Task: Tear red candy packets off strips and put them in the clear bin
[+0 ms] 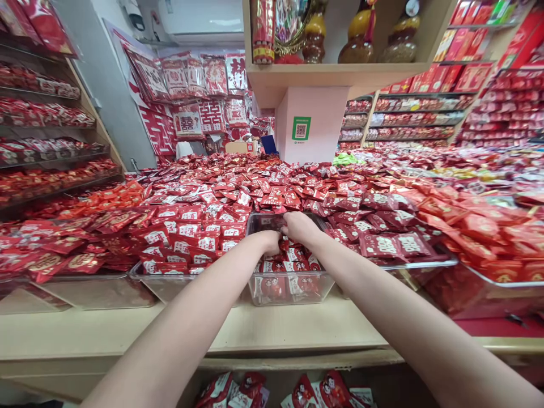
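Both my hands reach into a clear plastic bin partly filled with small red-and-white candy packets. My left hand is curled inside the bin, its fingertips turned away and mostly hidden. Just right of it, and a little farther back, my right hand is closed with its fingers bent down. A dark red packet shows between the two hands, touching the fingers of both. Packets in the front of the bin stand in rows against the clear wall.
Heaped bins of red packets and maroon packets flank the bin closely. Orange-red packets pile up at right. A wooden shelf overhangs a white pillar with a QR sign. More packets lie below the counter edge.
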Action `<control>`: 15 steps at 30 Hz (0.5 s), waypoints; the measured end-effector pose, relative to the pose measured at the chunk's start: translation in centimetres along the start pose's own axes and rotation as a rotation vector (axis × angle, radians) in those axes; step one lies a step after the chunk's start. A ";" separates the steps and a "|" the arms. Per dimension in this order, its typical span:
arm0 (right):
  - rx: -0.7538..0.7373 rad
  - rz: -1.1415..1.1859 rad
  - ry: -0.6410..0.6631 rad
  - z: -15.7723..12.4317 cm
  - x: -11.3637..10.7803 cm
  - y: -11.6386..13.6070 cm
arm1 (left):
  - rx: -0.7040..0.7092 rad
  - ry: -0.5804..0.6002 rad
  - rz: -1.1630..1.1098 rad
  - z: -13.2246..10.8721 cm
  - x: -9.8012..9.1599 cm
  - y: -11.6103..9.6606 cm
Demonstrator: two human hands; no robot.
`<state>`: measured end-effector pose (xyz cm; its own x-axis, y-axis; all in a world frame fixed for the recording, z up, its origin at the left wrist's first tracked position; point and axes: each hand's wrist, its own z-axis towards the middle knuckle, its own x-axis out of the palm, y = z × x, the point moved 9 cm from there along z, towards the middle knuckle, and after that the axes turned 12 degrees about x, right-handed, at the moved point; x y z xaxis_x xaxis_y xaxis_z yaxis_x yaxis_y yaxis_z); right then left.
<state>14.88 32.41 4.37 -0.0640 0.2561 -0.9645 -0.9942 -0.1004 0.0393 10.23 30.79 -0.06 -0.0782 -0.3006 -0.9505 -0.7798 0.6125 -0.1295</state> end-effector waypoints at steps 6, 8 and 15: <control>-0.061 -0.035 0.124 0.0 1.4 0.3 | -0.099 -0.069 0.020 -0.3 -0.6 0.9; -0.062 -0.042 0.139 -0.1 1.4 0.3 | -0.136 -0.108 0.042 -0.3 -0.9 1.4; -0.050 -0.038 0.143 -0.2 1.6 0.1 | -0.220 -0.201 0.116 0.1 -1.5 2.7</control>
<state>14.69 32.61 2.79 -0.0100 0.1220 -0.9925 -0.9898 -0.1422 -0.0075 8.28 32.97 1.03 -0.0676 -0.0738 -0.9950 -0.8901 0.4550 0.0267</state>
